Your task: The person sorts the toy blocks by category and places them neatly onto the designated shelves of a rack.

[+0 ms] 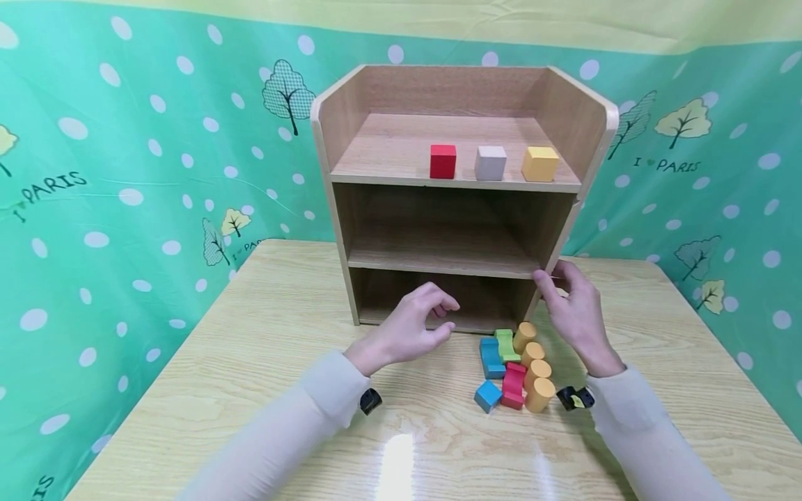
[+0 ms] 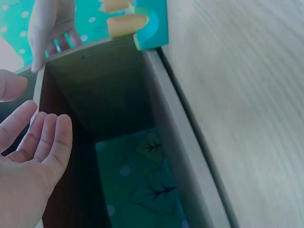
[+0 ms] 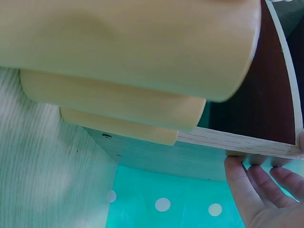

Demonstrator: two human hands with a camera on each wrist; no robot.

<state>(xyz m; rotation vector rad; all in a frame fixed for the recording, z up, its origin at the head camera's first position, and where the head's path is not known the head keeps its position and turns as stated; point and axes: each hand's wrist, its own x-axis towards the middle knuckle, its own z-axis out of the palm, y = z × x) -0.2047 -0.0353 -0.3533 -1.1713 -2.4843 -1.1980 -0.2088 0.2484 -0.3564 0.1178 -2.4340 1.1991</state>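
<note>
A small wooden shelf unit [image 1: 457,90] stands upright on the table. My right hand [image 1: 576,306] holds its right side panel, thumb at the front edge and fingers around the outer face. In the right wrist view, the fingertips [image 3: 233,164] press against that outer face. My left hand [image 1: 407,327] hovers before the lowest compartment, fingers loosely bent, with nothing in it. On the top board, near its front edge, sit a red cube [image 1: 443,161], a pale grey cube [image 1: 490,163] and a yellow cube [image 1: 540,164] in a row.
By the unit's front right corner stand several orange-yellow cylinders [image 1: 540,394]. Beside them are curved blocks in green [image 1: 506,346], blue [image 1: 491,358] and red [image 1: 514,385], plus a blue cube [image 1: 488,396]. Patterned teal cloth [image 1: 156,174] hangs behind the table [image 1: 282,299].
</note>
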